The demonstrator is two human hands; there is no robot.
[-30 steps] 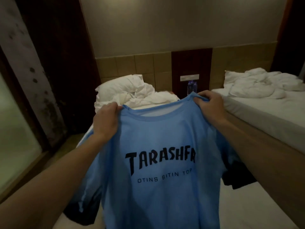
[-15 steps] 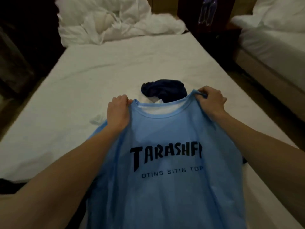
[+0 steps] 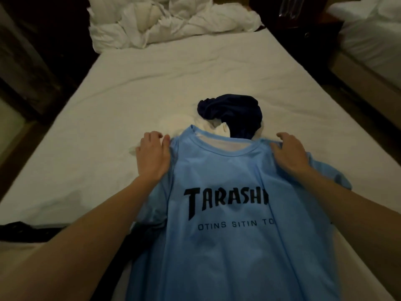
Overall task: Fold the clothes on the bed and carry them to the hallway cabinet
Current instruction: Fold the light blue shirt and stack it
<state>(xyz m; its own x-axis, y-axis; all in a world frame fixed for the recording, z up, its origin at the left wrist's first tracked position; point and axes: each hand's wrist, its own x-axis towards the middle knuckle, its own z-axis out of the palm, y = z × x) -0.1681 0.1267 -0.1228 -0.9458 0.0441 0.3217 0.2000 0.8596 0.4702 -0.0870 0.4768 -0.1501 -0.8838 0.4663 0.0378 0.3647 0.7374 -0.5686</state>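
A light blue T-shirt (image 3: 230, 246) with black lettering lies front-up on the white bed (image 3: 152, 83), its collar pointing away from me. My left hand (image 3: 153, 155) rests flat on its left shoulder, fingers straight. My right hand (image 3: 289, 152) lies on the right shoulder with fingers spread over the cloth. Just beyond the collar sits a crumpled dark navy garment (image 3: 232, 111) on top of a white garment (image 3: 173, 124).
A heap of white bedding and pillows (image 3: 169, 20) fills the head of the bed. A second bed (image 3: 373, 40) stands to the right across a narrow dark gap. A dark garment (image 3: 23, 232) lies at the bed's near left edge.
The shirt was held up in the air by both shoulders; now it lies on the bed. Both hands have let go of their grip and rest flat on the shoulders.
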